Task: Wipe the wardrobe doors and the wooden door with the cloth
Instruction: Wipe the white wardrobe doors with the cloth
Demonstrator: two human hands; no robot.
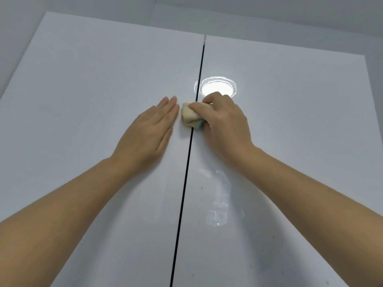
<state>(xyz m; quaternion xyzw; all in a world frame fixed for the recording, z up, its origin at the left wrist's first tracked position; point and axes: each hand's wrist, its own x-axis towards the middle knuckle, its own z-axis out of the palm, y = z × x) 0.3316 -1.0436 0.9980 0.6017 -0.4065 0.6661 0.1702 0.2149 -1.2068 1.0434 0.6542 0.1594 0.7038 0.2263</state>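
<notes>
Right grip point(226, 121) pinching cloth point(189, 116), left grip point(149, 129) flat

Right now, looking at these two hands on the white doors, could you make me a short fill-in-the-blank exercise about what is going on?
1. The right hand grips the cloth, which straddles the dark ____ between the two doors.
2. The left hand lies flat on the left door and holds ____.
3. The round glare on the right door sits just above the ____ hand.

Missing words: gap; nothing; right.
</notes>
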